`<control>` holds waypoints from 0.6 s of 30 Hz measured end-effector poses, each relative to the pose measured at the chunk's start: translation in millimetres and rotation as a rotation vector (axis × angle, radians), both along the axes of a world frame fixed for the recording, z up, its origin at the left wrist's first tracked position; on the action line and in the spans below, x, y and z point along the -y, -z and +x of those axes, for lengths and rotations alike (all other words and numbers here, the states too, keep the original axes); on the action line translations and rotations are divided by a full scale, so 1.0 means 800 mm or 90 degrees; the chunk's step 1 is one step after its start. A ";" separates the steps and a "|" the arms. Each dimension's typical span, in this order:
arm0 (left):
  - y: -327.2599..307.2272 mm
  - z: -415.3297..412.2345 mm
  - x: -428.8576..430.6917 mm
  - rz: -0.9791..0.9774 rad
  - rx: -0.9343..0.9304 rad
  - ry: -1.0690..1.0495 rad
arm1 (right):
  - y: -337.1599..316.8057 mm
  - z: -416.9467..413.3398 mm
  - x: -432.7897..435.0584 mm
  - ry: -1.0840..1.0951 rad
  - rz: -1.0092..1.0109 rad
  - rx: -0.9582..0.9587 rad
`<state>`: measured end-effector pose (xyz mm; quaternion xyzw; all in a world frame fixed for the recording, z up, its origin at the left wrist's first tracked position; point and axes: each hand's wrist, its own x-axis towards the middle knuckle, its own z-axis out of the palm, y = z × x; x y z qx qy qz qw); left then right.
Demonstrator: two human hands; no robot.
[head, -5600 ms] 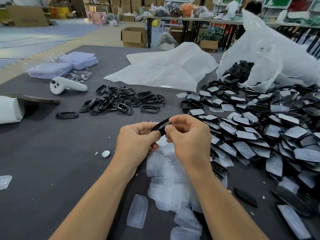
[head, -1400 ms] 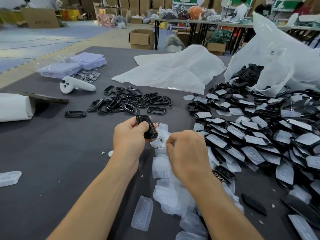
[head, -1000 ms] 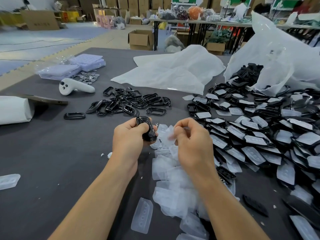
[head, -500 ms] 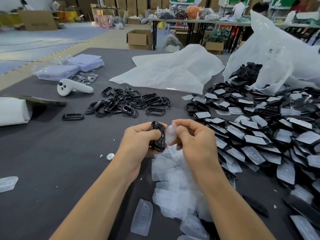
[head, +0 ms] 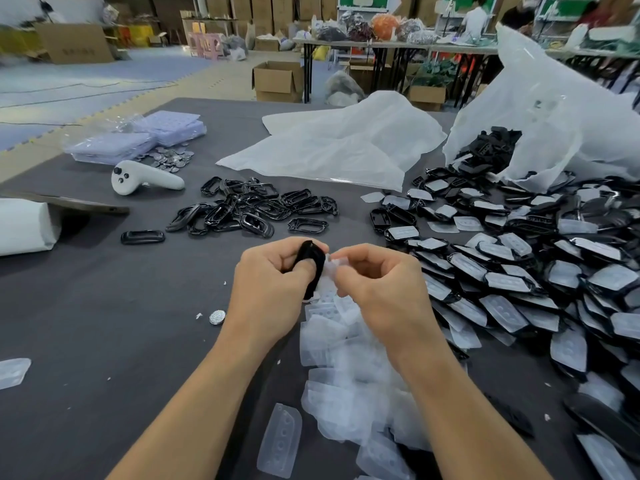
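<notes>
Two bare forearms reach in from 6 o'clock and meet over the middle of the grey table, wrists close together. The left hand curls fingers and thumb round a black plastic shell held on edge, while the right hand pinches a clear silicone pad at its fingertips, against the shell's right side. Both hang just above the heap of clear pads, with loose black frames at 11 o'clock.

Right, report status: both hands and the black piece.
Left hand grips black frame. Right hand pinches clear insert beside it. Loose pile of clear inserts below, not blocking.
</notes>
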<state>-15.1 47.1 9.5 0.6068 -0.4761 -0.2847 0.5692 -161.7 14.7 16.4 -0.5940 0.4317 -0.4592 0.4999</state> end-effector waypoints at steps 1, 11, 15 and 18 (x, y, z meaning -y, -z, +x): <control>0.000 0.001 -0.001 -0.001 0.040 0.012 | 0.001 -0.001 -0.001 -0.003 -0.025 -0.045; 0.002 0.002 -0.004 -0.008 0.144 0.040 | 0.004 -0.005 -0.004 0.045 -0.149 -0.246; 0.003 0.000 -0.004 0.001 0.135 0.053 | 0.007 -0.001 -0.005 0.082 -0.192 -0.333; 0.004 0.000 -0.004 0.005 0.149 0.068 | 0.005 0.002 -0.006 0.093 -0.206 -0.392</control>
